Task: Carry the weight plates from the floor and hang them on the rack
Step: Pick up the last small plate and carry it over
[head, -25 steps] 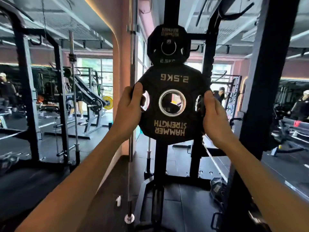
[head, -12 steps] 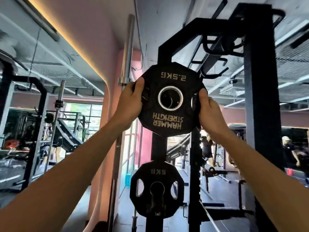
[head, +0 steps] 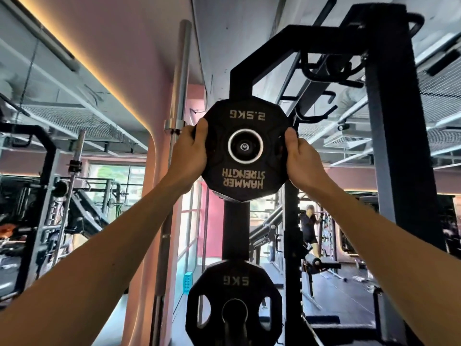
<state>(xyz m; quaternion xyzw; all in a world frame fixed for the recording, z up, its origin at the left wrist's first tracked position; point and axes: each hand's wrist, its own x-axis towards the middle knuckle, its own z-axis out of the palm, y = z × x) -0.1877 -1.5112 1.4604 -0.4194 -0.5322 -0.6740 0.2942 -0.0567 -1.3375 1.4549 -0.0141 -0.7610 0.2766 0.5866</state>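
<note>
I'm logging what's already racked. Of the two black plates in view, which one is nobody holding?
The 5KG plate, low on the rack upright. The 2.5KG plate above is gripped by the left hand and right hand.

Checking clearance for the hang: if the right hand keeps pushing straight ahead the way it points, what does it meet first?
Likely the rack upright. The right hand grips the 2.5 kg plate, whose centre hole frames the peg end, so the plate should slide along the peg to the post. Depth is unclear.
</note>
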